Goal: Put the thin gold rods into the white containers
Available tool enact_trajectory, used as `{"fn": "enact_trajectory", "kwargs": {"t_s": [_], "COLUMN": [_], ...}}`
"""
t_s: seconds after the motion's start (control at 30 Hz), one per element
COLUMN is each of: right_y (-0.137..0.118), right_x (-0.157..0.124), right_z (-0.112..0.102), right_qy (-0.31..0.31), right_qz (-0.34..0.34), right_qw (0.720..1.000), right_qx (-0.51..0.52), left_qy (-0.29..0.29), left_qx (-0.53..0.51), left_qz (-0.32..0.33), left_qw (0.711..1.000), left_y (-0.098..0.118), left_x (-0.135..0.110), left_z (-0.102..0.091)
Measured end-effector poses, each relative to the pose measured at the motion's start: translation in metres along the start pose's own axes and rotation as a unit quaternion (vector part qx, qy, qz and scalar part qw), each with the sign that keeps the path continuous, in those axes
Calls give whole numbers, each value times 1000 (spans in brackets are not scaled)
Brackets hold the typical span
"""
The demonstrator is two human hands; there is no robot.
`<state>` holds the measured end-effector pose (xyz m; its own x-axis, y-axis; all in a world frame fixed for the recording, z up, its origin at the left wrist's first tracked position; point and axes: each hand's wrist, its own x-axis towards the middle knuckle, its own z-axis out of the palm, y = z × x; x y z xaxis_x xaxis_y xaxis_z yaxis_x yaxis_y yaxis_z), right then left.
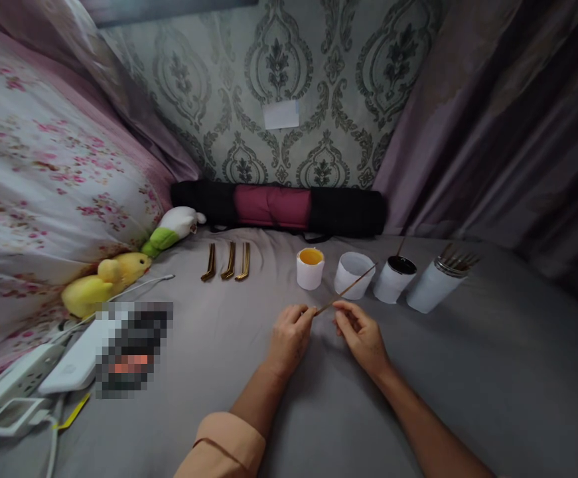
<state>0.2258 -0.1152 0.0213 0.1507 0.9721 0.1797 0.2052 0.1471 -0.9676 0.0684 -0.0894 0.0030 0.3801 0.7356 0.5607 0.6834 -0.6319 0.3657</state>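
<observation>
My left hand point(289, 335) and my right hand point(361, 335) rest close together on a grey sheet point(468, 372). Both pinch a thin brown stick point(348, 289) that slants up and to the right toward the cups. Just beyond the hands stands a row of white cups: one with yellow liquid point(310, 267), an empty-looking one point(354, 273), one with dark contents point(395, 277), and one holding several thin sticks point(435, 282).
Three gold bent pieces point(227, 261) lie to the left of the cups. A black and maroon roll point(279, 207) lies against the patterned wall. Yellow point(102, 282) and green-white point(172, 229) plush toys, a floral pillow point(34, 186), a power strip and chargers point(30, 382) are at left.
</observation>
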Motion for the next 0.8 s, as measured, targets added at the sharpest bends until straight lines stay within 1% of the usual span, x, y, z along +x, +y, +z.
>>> {"fn": "enact_trajectory", "kwargs": {"t_s": [0.17,0.33,0.47,0.67,0.8], "right_y": [-3,-3,-3,1,2], "right_x": [0,1,2,3,4], "right_z": [-1,-1,0,0,0], "right_qy": [1,3,14,17,24], "right_qz": [11,32,38,44,45], "right_qw": [999,997,995,994,994], "right_qx": [32,76,91,100,98], "left_qy": [-30,-36,-43,-50,-38], "left_qx": [17,26,20,-17,-83], "left_qz": [5,15,17,11,-13], "left_qw": [999,999,999,999,996], "left_y": [1,0,1,2,3], "left_x": [0,0,0,0,1], "left_z": [-1,-1,0,1,2]}}
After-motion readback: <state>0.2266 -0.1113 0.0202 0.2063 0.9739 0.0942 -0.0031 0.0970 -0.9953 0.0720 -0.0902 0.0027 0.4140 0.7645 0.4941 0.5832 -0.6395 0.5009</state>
